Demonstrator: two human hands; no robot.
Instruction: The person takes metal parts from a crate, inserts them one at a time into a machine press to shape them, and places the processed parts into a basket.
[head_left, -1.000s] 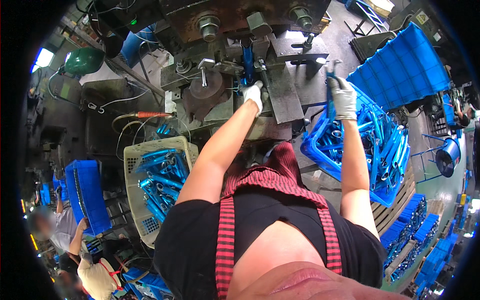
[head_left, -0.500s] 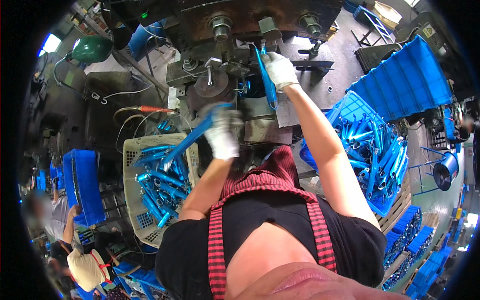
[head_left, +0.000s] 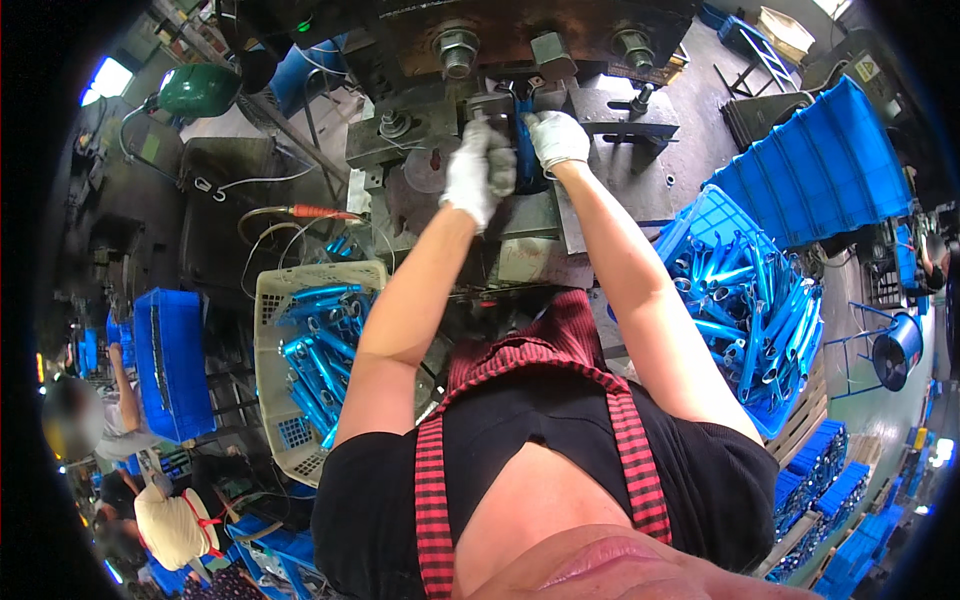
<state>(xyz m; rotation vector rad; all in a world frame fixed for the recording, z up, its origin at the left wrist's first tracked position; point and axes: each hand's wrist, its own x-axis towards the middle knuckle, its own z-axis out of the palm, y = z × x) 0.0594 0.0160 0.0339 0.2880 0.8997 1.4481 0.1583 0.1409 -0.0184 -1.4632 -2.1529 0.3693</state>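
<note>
A shiny blue metal tube (head_left: pixel 524 150) lies lengthwise in the die of a press (head_left: pixel 590 185). My right hand (head_left: pixel 558 140), in a white glove, has its fingers closed on the tube's far part from the right side. My left hand (head_left: pixel 480 172), also gloved, is beside the tube on the left, over the press fixture. Motion smears its fingers, and I see no tube in it. To the left, a cream plastic basket (head_left: pixel 268 375) holds several blue tubes (head_left: pixel 322 350). More blue tubes (head_left: pixel 750 310) fill a blue crate (head_left: pixel 690 212) on the right.
The heavy press head (head_left: pixel 520 25) with large bolts hangs just beyond my hands. A green lamp (head_left: pixel 200 92) and an orange-handled tool (head_left: pixel 320 212) are at left. A ribbed blue bin (head_left: pixel 815 165) stands at far right. Another person (head_left: pixel 125 400) works at far left.
My left hand has let go of a blue tube by the cream basket and moved up and right to the press. The tube at my right hand now sits down in the die.
</note>
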